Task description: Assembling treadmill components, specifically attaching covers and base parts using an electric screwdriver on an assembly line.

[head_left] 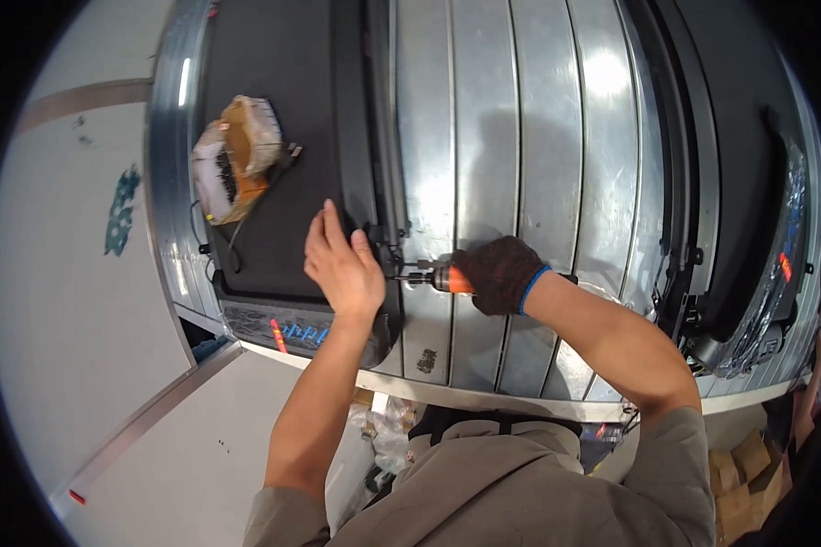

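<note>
My bare left hand [345, 269] rests with its fingers stretched out on the black deck of a long treadmill-like machine [278, 55], close to its right edge. My right hand [501, 275], in a dark knitted glove with a blue cuff, grips an orange and black power screwdriver [454, 279]. The tool lies level, its bit pointing left at the machine's side rail [385, 137]. Whether the bit sits in a screw is too small to tell. On the deck beyond my left hand stands a torn-open carton [237, 159] with small dark parts inside, next to a black cable [237, 242].
Metal slats [483, 91] form the work surface under the machine. A second black machine [738, 182], partly wrapped in clear film, lies at the right. Cardboard boxes [743, 474] stand on the floor at the lower right. Pale panels [91, 228] border the left side.
</note>
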`<state>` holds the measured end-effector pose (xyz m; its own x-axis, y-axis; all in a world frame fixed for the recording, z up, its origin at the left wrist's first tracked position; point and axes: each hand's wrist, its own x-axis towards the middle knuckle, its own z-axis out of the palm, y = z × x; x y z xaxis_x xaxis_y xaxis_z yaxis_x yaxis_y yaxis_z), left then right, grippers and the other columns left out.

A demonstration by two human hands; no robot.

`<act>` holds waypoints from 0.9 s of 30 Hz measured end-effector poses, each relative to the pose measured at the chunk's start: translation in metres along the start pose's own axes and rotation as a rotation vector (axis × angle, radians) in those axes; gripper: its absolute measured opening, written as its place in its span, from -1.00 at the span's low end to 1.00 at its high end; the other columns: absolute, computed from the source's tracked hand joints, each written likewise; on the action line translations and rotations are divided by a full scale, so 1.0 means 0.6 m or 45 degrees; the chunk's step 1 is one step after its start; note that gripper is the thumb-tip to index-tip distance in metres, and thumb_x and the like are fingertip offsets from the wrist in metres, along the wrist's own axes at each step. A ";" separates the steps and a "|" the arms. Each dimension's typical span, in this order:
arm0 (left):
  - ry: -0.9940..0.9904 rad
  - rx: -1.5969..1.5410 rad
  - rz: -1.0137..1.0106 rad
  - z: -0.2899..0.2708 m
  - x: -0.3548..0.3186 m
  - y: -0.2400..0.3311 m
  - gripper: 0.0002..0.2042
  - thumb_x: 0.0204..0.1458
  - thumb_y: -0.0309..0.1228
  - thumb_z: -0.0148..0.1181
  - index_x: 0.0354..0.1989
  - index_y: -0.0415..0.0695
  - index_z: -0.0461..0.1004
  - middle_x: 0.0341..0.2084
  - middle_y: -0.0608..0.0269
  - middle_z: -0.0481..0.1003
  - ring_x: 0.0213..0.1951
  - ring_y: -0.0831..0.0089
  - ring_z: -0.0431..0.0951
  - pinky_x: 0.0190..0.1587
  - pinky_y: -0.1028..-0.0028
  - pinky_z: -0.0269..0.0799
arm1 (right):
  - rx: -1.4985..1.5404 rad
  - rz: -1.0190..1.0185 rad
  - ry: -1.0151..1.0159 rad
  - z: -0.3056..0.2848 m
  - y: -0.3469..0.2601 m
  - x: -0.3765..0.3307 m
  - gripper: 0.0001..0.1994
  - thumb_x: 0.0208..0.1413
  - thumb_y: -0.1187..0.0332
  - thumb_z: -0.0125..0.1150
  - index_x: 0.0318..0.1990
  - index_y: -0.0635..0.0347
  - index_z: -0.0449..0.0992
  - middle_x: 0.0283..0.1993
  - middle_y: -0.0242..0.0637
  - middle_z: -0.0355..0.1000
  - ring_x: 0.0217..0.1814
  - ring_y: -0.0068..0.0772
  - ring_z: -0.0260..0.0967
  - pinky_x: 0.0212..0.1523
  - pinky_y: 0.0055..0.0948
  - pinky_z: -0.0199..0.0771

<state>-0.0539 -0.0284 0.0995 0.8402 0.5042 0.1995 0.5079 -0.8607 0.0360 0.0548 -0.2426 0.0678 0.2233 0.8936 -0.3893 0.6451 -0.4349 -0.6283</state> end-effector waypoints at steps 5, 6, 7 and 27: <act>0.341 -1.275 -0.597 0.149 0.037 -0.057 -0.39 0.30 -0.21 0.07 0.45 -0.11 0.03 0.04 0.02 0.36 -0.11 0.24 0.55 -0.23 0.22 0.51 | -0.069 0.190 -0.076 0.026 0.089 -0.038 -0.37 -0.11 0.01 0.37 0.13 0.05 0.40 -0.17 -0.03 0.59 -0.09 0.07 0.57 -0.05 -0.02 0.57; 0.378 -1.602 -0.958 0.161 0.060 -0.080 -0.38 0.29 -0.17 0.07 0.44 -0.07 0.00 -0.02 0.06 0.37 -0.30 0.32 0.61 -0.46 0.33 0.54 | -0.023 0.274 -0.055 0.050 0.100 -0.066 -0.35 -0.10 -0.04 0.38 0.12 0.06 0.39 -0.20 0.00 0.59 -0.12 0.10 0.58 -0.07 0.00 0.58; 0.370 -1.679 -1.131 0.151 0.100 -0.099 -0.38 0.29 -0.14 0.07 0.42 -0.04 -0.01 -0.05 0.06 0.38 -0.43 0.35 0.58 -0.59 0.41 0.44 | 0.010 0.389 -0.019 0.061 0.094 -0.102 -0.34 -0.11 -0.07 0.38 0.12 0.06 0.39 -0.21 0.01 0.59 -0.13 0.11 0.58 -0.09 0.01 0.58; -0.371 -1.882 -0.815 0.277 0.387 -0.280 -0.83 0.25 -0.34 -0.17 -0.20 -0.07 0.37 -0.65 0.17 0.49 -0.76 0.57 0.33 -0.80 0.62 0.09 | 0.491 1.835 1.047 0.465 0.176 -0.568 -0.27 -0.28 -0.13 0.50 0.04 0.10 0.46 -0.10 0.01 0.58 -0.01 0.13 0.55 0.04 -0.02 0.56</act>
<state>0.0878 0.2449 -0.0227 0.6690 0.6328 -0.3899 0.2984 0.2519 0.9206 -0.1569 -0.6242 -0.0538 0.7953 -0.4561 -0.3994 -0.5769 -0.7719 -0.2672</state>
